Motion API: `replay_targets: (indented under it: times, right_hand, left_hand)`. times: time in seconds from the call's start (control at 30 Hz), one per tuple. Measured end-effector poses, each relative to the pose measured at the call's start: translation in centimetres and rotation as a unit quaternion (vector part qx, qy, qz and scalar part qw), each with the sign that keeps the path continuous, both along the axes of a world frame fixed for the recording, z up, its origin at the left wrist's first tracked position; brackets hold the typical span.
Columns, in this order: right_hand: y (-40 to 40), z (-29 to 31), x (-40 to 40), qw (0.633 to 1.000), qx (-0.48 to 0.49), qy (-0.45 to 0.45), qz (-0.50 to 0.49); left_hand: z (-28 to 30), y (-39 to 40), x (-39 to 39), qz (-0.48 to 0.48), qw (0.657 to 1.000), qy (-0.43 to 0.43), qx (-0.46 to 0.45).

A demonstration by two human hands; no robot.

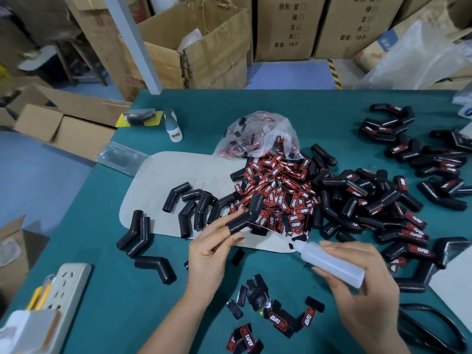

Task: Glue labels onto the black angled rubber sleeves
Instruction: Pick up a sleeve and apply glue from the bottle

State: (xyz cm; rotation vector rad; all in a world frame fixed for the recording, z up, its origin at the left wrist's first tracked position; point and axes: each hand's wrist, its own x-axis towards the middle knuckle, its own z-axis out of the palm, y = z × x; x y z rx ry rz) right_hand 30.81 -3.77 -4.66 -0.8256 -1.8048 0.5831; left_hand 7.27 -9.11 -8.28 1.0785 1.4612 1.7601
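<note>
While the left hand (214, 247) pinched one end of a black angled rubber sleeve (246, 213) between thumb and fingers, the sleeve's other end tilted up over the label pile (278, 192). Right hand (357, 279) was wrapped round a translucent glue bottle (332, 263), nozzle pointing left toward the sleeve but apart from it; a thin thread of glue seemed to run between them, hard to confirm.

Both hands sat near the front edge of the green worktop (107, 290), approx. mid-width. Red/black "TAPER" labels were heaped at the worktop's centre, spilling from a clear plastic bag (258, 135) behind them. A grey mat (158, 180) lay left of centre w/ unlabelled sleeves (194, 205) on it and off its left edge. Labelled sleeves (383, 200) were piled right of the labels, more toward the back right corner. Loose labels (258, 310), some face down, lay at the front edge between the wrists. A white power strip (69, 284) sat at the front left corner. Cardboard boxes (283, 26) stood beyond the back edge.
</note>
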Motion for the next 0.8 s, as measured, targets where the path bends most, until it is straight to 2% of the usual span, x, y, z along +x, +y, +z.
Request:
replay_targets:
  times: [0.2, 0.8]
  right_hand:
    - [-0.20, 0.01, -0.13, 1.000, -0.003, 0.001, -0.009]
    - [-0.27, 0.11, -0.05, 1.000, -0.010, 0.006, -0.016]
  left_hand:
    - [-0.72, -0.15, -0.39, 0.025, 0.997, 0.073, -0.009]
    - [-0.63, -0.06, -0.21, 0.016, 0.995, 0.094, 0.023]
